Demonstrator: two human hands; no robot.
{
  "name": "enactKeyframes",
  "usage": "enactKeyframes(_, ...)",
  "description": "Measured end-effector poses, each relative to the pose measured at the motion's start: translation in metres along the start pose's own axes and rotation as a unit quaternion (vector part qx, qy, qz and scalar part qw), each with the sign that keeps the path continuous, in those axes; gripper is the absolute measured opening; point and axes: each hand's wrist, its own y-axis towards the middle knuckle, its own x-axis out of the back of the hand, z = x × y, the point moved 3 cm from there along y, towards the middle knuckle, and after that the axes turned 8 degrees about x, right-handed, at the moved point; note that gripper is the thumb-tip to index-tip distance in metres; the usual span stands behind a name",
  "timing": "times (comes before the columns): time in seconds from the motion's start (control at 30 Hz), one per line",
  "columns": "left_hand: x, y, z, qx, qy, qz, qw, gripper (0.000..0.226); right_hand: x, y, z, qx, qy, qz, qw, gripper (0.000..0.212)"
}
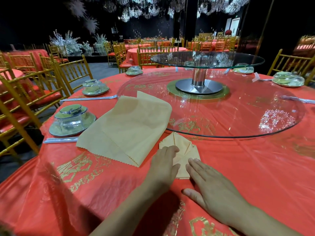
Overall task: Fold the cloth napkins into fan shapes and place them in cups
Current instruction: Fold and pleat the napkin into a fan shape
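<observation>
Beige napkin [182,144], pinned under straight fingers of left hand [162,165] and right hand [210,183], may slip toward 12 o'clock, losing creases.

I see bare red tablecloth [247,167] near-right of the flat glass disc [221,116], open to a hand. The napkin stack [126,126] lies over the disc's near-left rim, blocking there. Further left of the disc stand an upturned bowl [72,116] on its plate [55,132] and wrapped chopsticks [60,140].
</observation>
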Motion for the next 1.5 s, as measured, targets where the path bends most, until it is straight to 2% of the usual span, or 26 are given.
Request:
enactKeyframes(0.07,0.005,-0.009,0.009,-0.026,0.130,-0.101,0.986,0.029,-0.001,0.000,0.000,0.000,0.012,0.006,1.000,0.077)
enactKeyframes(0.13,0.010,-0.017,0.013,0.001,0.214,-0.163,0.963,0.029,0.000,0.001,0.000,0.000,0.025,0.009,1.000,0.077)
enactKeyframes(0.27,0.014,-0.022,0.012,0.028,0.265,-0.200,0.943,0.036,0.001,0.004,0.004,-0.002,0.033,0.012,0.999,0.075)
enactKeyframes(0.43,0.007,-0.021,0.012,0.037,0.195,-0.165,0.966,0.025,0.014,0.008,0.002,0.027,0.042,0.000,0.999,0.074)
enactKeyframes(0.53,0.007,-0.023,0.015,0.072,0.132,-0.154,0.977,0.024,0.020,0.020,-0.011,0.046,0.190,0.003,0.981,0.093)
enactKeyframes(0.57,0.008,-0.023,0.013,0.078,0.126,-0.138,0.979,0.030,0.021,0.027,-0.018,0.034,0.233,-0.018,0.972,0.090)
enactKeyframes(0.63,0.008,-0.022,0.010,0.097,0.128,-0.096,0.982,0.041,0.021,0.045,-0.034,0.003,0.253,-0.096,0.963,0.056)
enactKeyframes(0.67,0.007,-0.021,0.010,0.103,0.148,-0.080,0.980,0.043,0.020,0.054,-0.041,-0.018,0.254,-0.096,0.962,0.039)
enactKeyframes(0.73,0.006,-0.019,0.009,0.081,0.199,-0.099,0.972,0.042,0.013,0.073,-0.050,-0.043,0.259,-0.031,0.964,0.027)
enactKeyframes(0.83,-0.001,-0.020,0.014,0.054,0.236,-0.136,0.961,0.037,0.006,0.088,-0.057,-0.065,0.256,0.023,0.964,0.019)
enactKeyframes(1.03,-0.002,-0.022,0.015,0.035,0.235,-0.146,0.960,0.035,-0.009,0.084,-0.062,-0.075,0.170,0.002,0.983,0.023)
enactKeyframes(1.2,-0.002,-0.023,0.013,0.028,0.227,-0.143,0.963,0.035,0.003,0.078,-0.054,-0.079,0.182,-0.013,0.980,0.018)
enactKeyframes(1.3,-0.003,-0.022,0.014,0.023,0.207,-0.138,0.968,0.040,0.021,0.060,-0.026,-0.016,0.113,-0.101,0.988,0.035)
enactKeyframes(1.33,-0.002,-0.023,0.014,0.017,0.202,-0.144,0.969,0.039,0.023,0.053,-0.013,0.015,0.107,-0.090,0.990,0.050)
enactKeyframes(1.4,0.000,-0.025,0.014,0.010,0.188,-0.147,0.971,0.033,0.015,0.042,0.004,0.045,0.136,0.011,0.990,0.096)
enactKeyframes(1.43,0.000,-0.025,0.014,0.013,0.180,-0.141,0.973,0.034,0.008,0.037,0.007,0.037,0.147,0.066,0.986,0.112)
enactKeyframes(1.5,0.001,-0.023,0.016,0.041,0.166,-0.105,0.980,0.036,0.002,0.035,0.006,0.030,0.145,0.113,0.983,0.124)
